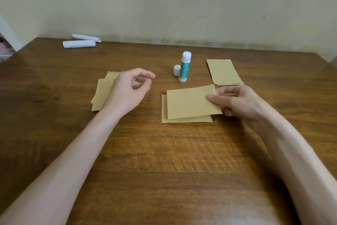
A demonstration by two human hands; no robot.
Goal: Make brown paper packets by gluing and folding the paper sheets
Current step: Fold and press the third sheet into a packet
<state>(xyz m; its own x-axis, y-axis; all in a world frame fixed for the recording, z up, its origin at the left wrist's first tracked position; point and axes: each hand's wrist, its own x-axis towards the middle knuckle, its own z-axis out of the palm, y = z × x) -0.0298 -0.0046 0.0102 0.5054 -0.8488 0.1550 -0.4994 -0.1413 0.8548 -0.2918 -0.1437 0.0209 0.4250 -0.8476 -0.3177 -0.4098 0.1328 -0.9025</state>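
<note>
Since the sheet [189, 102] looks thin, light and floppy, an edge pinch suits it: the right hand [235, 102] pinches its right edge, just nearer than the glue stick [185, 67]. Left of the stick, the left hand [127, 89] hovers loosely curled, holding nothing.

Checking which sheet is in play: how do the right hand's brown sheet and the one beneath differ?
The upper brown sheet is pinched at its right edge by the right hand; the lower brown sheet is unheld. The upper one sits skewed; the lower lies flat and square on the table. Both are plain brown paper, similar in size.
</note>
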